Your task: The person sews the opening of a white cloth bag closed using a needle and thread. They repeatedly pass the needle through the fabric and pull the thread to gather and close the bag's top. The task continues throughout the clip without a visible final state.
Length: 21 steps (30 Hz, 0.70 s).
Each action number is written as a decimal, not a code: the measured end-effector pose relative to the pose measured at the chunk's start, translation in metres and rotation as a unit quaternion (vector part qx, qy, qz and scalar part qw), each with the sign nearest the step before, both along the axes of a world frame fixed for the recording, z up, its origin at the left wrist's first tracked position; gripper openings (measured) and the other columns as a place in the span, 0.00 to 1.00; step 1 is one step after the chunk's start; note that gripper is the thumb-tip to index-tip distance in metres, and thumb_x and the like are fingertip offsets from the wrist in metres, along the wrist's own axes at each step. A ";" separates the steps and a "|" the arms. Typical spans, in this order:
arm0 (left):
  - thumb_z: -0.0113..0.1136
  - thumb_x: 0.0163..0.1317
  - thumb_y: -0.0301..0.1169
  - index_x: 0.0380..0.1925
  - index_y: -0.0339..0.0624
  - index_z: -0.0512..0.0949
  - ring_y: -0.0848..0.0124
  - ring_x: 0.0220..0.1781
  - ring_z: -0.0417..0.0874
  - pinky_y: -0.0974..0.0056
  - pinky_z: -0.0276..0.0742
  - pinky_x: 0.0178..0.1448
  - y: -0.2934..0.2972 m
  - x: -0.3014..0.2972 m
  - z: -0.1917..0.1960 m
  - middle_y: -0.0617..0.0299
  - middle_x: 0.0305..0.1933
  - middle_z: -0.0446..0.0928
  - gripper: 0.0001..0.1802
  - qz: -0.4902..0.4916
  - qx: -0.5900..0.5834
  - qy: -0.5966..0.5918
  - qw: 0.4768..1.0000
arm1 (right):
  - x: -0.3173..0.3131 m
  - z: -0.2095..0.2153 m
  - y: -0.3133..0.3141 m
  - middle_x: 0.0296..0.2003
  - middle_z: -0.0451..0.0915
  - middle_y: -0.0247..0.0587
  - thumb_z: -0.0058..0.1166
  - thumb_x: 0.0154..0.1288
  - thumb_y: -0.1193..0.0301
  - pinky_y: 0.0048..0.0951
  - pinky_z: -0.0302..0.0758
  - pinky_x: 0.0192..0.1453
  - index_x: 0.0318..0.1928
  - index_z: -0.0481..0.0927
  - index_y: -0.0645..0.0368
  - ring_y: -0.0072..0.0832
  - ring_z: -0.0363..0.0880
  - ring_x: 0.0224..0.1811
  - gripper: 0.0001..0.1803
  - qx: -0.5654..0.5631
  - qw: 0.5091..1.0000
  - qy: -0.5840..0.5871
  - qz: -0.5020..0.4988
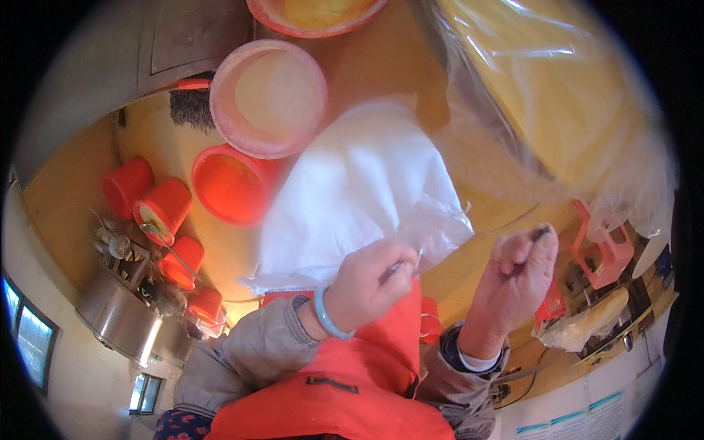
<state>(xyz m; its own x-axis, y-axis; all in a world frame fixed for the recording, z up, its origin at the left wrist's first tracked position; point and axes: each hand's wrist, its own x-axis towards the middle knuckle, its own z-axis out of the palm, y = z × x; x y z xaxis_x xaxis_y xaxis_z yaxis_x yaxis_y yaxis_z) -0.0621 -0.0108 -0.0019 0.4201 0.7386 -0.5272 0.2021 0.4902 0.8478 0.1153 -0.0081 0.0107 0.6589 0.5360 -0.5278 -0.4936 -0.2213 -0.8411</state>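
Note:
A white woven sack (359,176) spreads out in front of me, with its near edge by my body. My left hand (370,290), with a pale blue bangle on the wrist, is closed at the sack's edge beside a crumpled translucent plastic part (436,231). Something small and grey shows between its fingers, too small to name. To the right, my right hand (513,279) is raised apart from the sack, its fingers pinched together. A small dark thing (541,233) shows at its fingertips; its kind is unclear.
Ahead stand a pale pink tub (220,95) with whitish contents and a red basin (253,11) holding something yellow. Red buckets (220,183) are at left, near a steel machine (117,315). Clear plastic sheeting (543,88) covers a yellow surface at far right, above a red stool (609,257).

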 end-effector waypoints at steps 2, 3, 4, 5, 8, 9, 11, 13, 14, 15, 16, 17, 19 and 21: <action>0.52 0.64 0.26 0.36 0.38 0.74 0.68 0.27 0.73 0.66 0.71 0.33 0.005 -0.002 0.005 0.58 0.29 0.72 0.04 -0.011 -0.019 0.002 1.000 | -0.003 0.009 -0.004 0.23 0.66 0.27 0.42 0.76 0.70 0.17 0.58 0.26 0.40 0.70 0.58 0.14 0.59 0.22 0.07 -0.064 0.992 0.000 0.112; 0.52 0.64 0.26 0.36 0.38 0.74 0.69 0.27 0.72 0.66 0.71 0.33 0.007 -0.002 0.005 0.57 0.28 0.71 0.04 -0.012 -0.032 0.006 0.999 | -0.008 0.014 -0.009 0.24 0.67 0.28 0.42 0.76 0.70 0.17 0.58 0.26 0.40 0.69 0.58 0.14 0.60 0.22 0.07 -0.097 0.983 -0.007 0.157; 0.53 0.64 0.26 0.36 0.38 0.74 0.68 0.26 0.73 0.66 0.71 0.32 0.009 -0.002 0.007 0.57 0.28 0.71 0.04 -0.020 -0.007 0.018 1.000 | -0.012 0.017 -0.014 0.24 0.68 0.29 0.42 0.77 0.70 0.17 0.59 0.27 0.40 0.69 0.58 0.14 0.60 0.22 0.07 -0.099 0.972 -0.005 0.213; 0.53 0.64 0.26 0.35 0.38 0.75 0.67 0.26 0.73 0.65 0.71 0.32 0.010 -0.002 0.008 0.57 0.28 0.71 0.03 -0.028 0.010 0.033 0.999 | -0.014 0.017 -0.017 0.27 0.71 0.33 0.46 0.74 0.72 0.21 0.64 0.29 0.39 0.71 0.59 0.20 0.66 0.25 0.05 -0.071 0.966 -0.040 0.244; 0.55 0.61 0.25 0.34 0.38 0.74 0.64 0.25 0.74 0.64 0.71 0.30 0.012 0.000 0.008 0.56 0.27 0.71 0.03 -0.045 0.066 0.075 0.994 | -0.018 0.005 -0.022 0.28 0.71 0.37 0.52 0.69 0.75 0.25 0.69 0.34 0.36 0.74 0.61 0.28 0.71 0.29 0.04 -0.115 0.839 -0.328 0.418; 0.56 0.61 0.25 0.33 0.39 0.74 0.63 0.24 0.74 0.64 0.70 0.30 0.012 0.000 0.007 0.55 0.27 0.71 0.02 -0.049 0.081 0.091 0.991 | -0.019 0.001 -0.023 0.28 0.72 0.38 0.54 0.67 0.76 0.27 0.70 0.36 0.35 0.75 0.62 0.32 0.73 0.32 0.04 -0.116 0.836 -0.330 0.424; 0.57 0.59 0.24 0.31 0.39 0.74 0.60 0.24 0.73 0.62 0.70 0.29 0.013 0.003 0.005 0.55 0.26 0.71 0.02 -0.060 0.101 0.102 0.988 | -0.019 -0.003 -0.023 0.28 0.72 0.38 0.54 0.68 0.76 0.26 0.70 0.36 0.35 0.74 0.63 0.30 0.72 0.31 0.04 -0.133 0.855 -0.273 0.420; 0.58 0.57 0.24 0.28 0.39 0.73 0.58 0.23 0.73 0.61 0.69 0.28 0.013 0.005 0.002 0.54 0.24 0.70 0.03 -0.070 0.124 0.121 0.982 | -0.018 -0.005 -0.023 0.28 0.72 0.36 0.54 0.68 0.75 0.24 0.69 0.35 0.35 0.74 0.64 0.27 0.72 0.30 0.05 -0.149 0.878 -0.206 0.406; 0.58 0.56 0.24 0.27 0.39 0.73 0.57 0.22 0.72 0.60 0.69 0.28 0.014 0.007 0.000 0.54 0.23 0.70 0.03 -0.076 0.139 0.131 0.979 | -0.018 -0.005 -0.022 0.28 0.72 0.35 0.53 0.69 0.74 0.24 0.69 0.35 0.35 0.74 0.64 0.25 0.71 0.30 0.06 -0.150 0.891 -0.178 0.390; 0.58 0.56 0.24 0.26 0.39 0.73 0.56 0.22 0.71 0.60 0.68 0.28 0.015 0.007 -0.002 0.54 0.22 0.69 0.04 -0.080 0.155 0.141 0.975 | -0.018 -0.005 -0.021 0.27 0.72 0.34 0.53 0.69 0.74 0.23 0.68 0.34 0.35 0.74 0.64 0.23 0.71 0.29 0.06 -0.159 0.902 -0.148 0.373; 0.58 0.55 0.25 0.25 0.39 0.73 0.56 0.22 0.71 0.60 0.68 0.27 0.015 0.008 -0.003 0.54 0.22 0.69 0.05 -0.075 0.137 0.137 0.978 | -0.018 -0.005 -0.021 0.27 0.72 0.32 0.52 0.70 0.73 0.22 0.68 0.34 0.35 0.74 0.63 0.21 0.70 0.29 0.07 -0.151 0.910 -0.132 0.364; 0.58 0.55 0.25 0.23 0.39 0.72 0.56 0.22 0.71 0.59 0.68 0.27 0.015 0.008 -0.003 0.54 0.21 0.69 0.05 -0.070 0.119 0.133 0.982 | -0.018 -0.005 -0.021 0.27 0.72 0.31 0.52 0.71 0.72 0.21 0.67 0.33 0.35 0.74 0.63 0.19 0.69 0.29 0.08 -0.151 0.917 -0.112 0.352; 0.59 0.55 0.25 0.22 0.38 0.72 0.55 0.22 0.71 0.59 0.68 0.27 0.016 0.007 -0.004 0.53 0.21 0.69 0.06 -0.069 0.106 0.116 0.985 | -0.019 -0.007 -0.023 0.26 0.72 0.28 0.50 0.73 0.71 0.19 0.66 0.33 0.34 0.74 0.62 0.16 0.68 0.28 0.09 -0.153 0.932 -0.069 0.322; 0.59 0.55 0.26 0.22 0.38 0.73 0.56 0.22 0.71 0.59 0.67 0.27 0.018 0.004 -0.005 0.53 0.21 0.69 0.07 -0.087 0.115 0.100 0.985 | -0.019 -0.013 -0.025 0.26 0.71 0.25 0.49 0.74 0.70 0.17 0.65 0.32 0.35 0.75 0.61 0.14 0.66 0.28 0.09 -0.150 0.948 -0.031 0.278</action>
<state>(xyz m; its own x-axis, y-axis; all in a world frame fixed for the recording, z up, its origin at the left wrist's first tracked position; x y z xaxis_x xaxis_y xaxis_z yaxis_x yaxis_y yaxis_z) -0.0581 0.0072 -0.0071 0.4553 0.7744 -0.4393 0.4400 0.2332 0.8672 0.0965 -0.0336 -0.0020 0.3537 0.6409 -0.6812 -0.1827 -0.6669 -0.7224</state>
